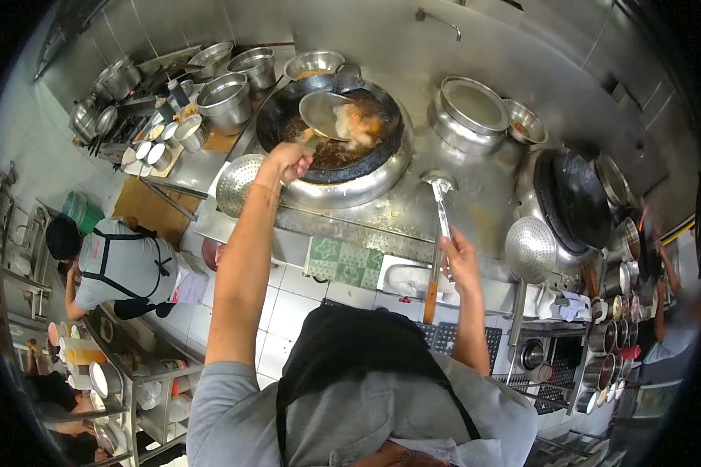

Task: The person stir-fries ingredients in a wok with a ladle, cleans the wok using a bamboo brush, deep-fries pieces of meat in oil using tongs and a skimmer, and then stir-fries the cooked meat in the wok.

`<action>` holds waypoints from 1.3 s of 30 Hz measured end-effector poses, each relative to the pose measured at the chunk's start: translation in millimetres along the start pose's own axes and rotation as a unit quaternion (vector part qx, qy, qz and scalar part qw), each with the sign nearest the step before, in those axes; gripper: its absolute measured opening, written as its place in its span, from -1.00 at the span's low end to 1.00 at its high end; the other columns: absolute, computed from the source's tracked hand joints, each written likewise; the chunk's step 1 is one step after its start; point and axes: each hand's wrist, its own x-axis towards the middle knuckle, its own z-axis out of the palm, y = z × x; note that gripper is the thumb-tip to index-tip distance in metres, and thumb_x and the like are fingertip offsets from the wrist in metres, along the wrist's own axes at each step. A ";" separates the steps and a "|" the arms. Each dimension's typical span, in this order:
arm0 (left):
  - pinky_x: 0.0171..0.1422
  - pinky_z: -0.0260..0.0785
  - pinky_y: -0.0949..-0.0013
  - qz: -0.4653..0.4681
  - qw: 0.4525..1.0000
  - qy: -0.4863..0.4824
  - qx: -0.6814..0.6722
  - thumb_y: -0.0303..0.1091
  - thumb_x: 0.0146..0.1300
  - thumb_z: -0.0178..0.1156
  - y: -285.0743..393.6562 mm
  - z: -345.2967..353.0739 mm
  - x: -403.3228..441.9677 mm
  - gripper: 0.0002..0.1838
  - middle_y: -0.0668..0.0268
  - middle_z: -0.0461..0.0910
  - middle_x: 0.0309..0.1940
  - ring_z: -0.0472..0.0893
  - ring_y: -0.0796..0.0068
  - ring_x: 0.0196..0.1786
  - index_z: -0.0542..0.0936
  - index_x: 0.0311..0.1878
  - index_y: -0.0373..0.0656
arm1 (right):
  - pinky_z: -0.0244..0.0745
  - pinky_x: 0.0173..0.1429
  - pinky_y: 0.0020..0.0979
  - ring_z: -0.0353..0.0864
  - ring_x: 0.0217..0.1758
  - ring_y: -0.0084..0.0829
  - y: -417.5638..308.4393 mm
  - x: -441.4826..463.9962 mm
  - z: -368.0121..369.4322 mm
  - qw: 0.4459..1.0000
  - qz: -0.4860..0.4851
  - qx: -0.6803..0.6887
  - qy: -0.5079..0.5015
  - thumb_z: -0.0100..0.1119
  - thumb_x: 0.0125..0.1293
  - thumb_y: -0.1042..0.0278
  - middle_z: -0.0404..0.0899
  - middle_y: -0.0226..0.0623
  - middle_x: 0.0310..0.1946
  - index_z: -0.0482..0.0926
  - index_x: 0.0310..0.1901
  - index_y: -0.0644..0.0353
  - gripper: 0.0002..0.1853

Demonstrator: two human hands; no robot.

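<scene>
A black wok (273, 117) with dark bubbling liquid sits on a round steel burner ring (382, 185). My left hand (290, 161) is closed around the handle of a round strainer (321, 114), whose bowl hangs over the wok. Pale and orange food (360, 124) lies in the liquid beside the strainer, under some steam. Over the counter's front edge, my right hand (458, 257) grips the metal shaft of a ladle (442, 184) with a wooden handle end; the ladle's bowl points toward the back wall. A perforated skimmer (240, 185) lies just left of the wok.
Steel pots (224, 101) and cups (160, 156) stand at the left. To the right are a lidded pot (472, 109), another perforated skimmer (530, 249) and a second wok (580, 198). One person (128, 261) stands at the left, another (670, 331) at the far right.
</scene>
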 end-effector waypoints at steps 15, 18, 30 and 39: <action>-0.77 0.05 0.45 0.130 0.989 0.005 0.066 -0.48 0.22 0.00 -78.1 4.0 -79.6 -0.74 0.42 0.34 -0.71 0.25 0.62 -0.77 0.46 -0.01 -0.25 | 0.46 -0.01 -0.22 0.64 -0.10 -0.13 -87.0 149.5 23.6 0.871 -0.212 -0.434 -0.083 0.19 0.20 0.21 0.65 0.01 -0.23 0.61 -0.05 0.22 -0.66; -0.80 0.03 0.52 0.126 0.991 -0.001 0.053 -0.49 0.26 0.01 -84.2 8.8 -84.2 -0.79 0.41 0.35 -0.68 0.24 0.66 -0.78 0.43 -0.04 -0.22 | 0.47 0.03 -0.14 0.63 -0.04 -0.07 -117.3 172.8 65.2 0.874 -0.182 -0.435 -0.115 0.20 0.17 0.14 0.63 0.09 -0.18 0.62 -0.08 0.25 -0.61; -0.77 0.11 0.43 0.141 0.989 0.014 0.045 -0.51 0.19 -0.05 -97.5 16.4 -92.0 -0.59 0.40 0.36 -0.67 0.29 0.62 -0.75 0.43 0.14 -0.23 | 0.47 0.00 -0.14 0.63 -0.08 -0.04 -93.5 242.9 141.9 0.788 -0.226 -0.564 -0.097 0.21 0.17 0.10 0.63 0.12 -0.22 0.66 -0.26 0.34 -0.62; -0.76 0.14 0.37 0.170 0.982 0.050 0.073 -0.51 0.17 -0.08 -102.2 22.6 -78.6 -0.63 0.34 0.39 -0.69 0.34 0.54 -0.77 0.47 0.06 -0.23 | 0.54 0.07 -0.18 0.65 -0.05 -0.07 -122.1 196.7 144.9 0.707 -0.216 -0.673 -0.008 0.19 0.15 0.20 0.66 -0.08 -0.16 0.65 -0.14 0.23 -0.68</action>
